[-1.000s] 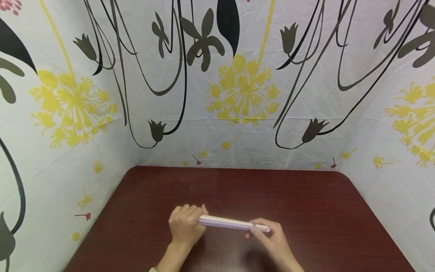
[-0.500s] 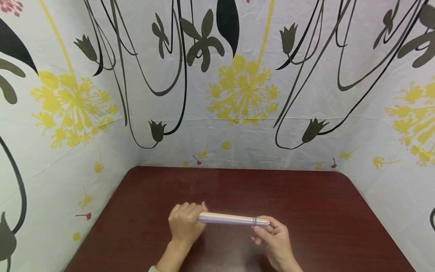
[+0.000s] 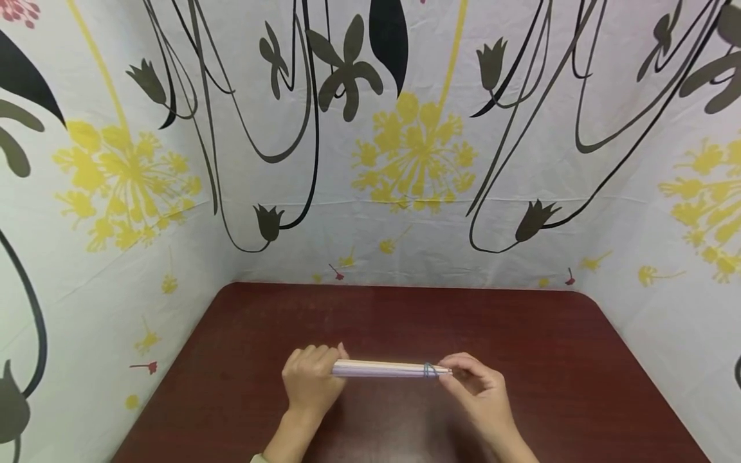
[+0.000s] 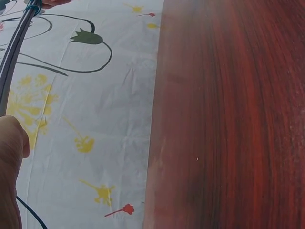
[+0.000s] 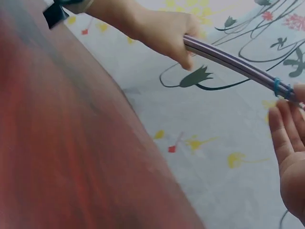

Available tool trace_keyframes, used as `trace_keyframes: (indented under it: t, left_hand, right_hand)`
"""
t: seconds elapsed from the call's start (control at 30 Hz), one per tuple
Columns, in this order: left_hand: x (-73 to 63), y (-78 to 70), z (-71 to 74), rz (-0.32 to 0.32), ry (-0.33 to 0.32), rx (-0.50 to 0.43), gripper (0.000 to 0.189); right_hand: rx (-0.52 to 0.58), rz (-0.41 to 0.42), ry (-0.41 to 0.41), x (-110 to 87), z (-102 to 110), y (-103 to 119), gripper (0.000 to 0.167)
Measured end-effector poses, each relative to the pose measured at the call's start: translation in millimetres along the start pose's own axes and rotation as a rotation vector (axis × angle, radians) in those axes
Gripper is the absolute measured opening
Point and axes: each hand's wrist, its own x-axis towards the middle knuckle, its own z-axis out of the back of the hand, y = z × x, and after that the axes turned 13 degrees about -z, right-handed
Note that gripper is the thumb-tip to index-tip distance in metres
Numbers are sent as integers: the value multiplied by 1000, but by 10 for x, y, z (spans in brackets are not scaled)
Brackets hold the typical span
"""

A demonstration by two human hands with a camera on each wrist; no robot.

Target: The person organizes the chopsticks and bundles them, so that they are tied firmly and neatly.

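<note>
A bundle of thin pale-purple and whitish sticks [image 3: 379,369] is held level above the table in the head view; their exact kind is unclear. My left hand [image 3: 312,379] grips its left end in a fist, hiding that end. Near the right end a blue rubber band [image 3: 429,370] loops round the sticks, its turns spread and crossing. The thumb and forefinger of my right hand [image 3: 483,392] pinch at the band beside the tips. In the right wrist view the band [image 5: 276,87] shows two turns on the bundle [image 5: 228,62], and the other right fingers lie loosely extended below.
A dark red-brown wooden table [image 3: 405,321] with rounded far corners lies beneath both hands. White cloth [image 3: 370,244] printed with yellow and grey flowers stands round its back and sides.
The right thumb and fingers have shifted from over the band toward the bundle's right tip, uncovering the band, whose turns now look wider apart. The bundle has moved slightly left and levelled.
</note>
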Motion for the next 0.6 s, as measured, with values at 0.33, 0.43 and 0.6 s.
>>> trace_keyframes:
  t: [0.33, 0.43, 0.6]
  left_hand:
    - [29, -44, 29, -4, 13, -4, 46]
    - [61, -56, 28, -8, 0, -3, 46]
    - [127, -115, 14, -45, -24, -14, 47]
  right_hand:
    - [-244, -72, 7, 34, 7, 43, 28]
    - [-225, -83, -1, 44, 2, 54, 28]
    - [-366, 2, 71, 113, -6, 74, 30]
